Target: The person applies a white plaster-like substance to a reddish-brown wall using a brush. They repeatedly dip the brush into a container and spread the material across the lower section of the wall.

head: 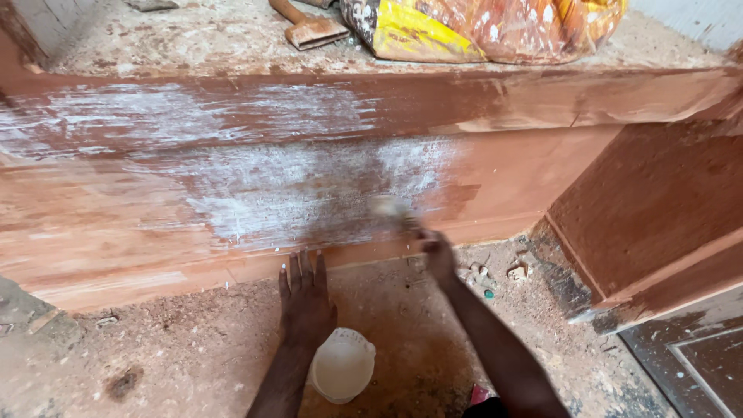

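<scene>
Diagonally up-left: brush [391, 210] in right hand [437, 255]

**Reddish wooden frame, part-coated white, with two hands at work**

Wooden frame [542, 170]: long red-brown moulded board, streaked white across its left and middle face. Right hand [437, 255]: gripping a blurred brush [391, 209] against the frame's lower face. Left hand [306, 298]: flat on the dusty floor [178, 356], fingertips at the frame's bottom edge. White plastic container [342, 365]: just beside the left wrist. Orange-yellow sack [480, 27]: on the ledge above, a wood-handled tool [309, 27] beside it.
</scene>
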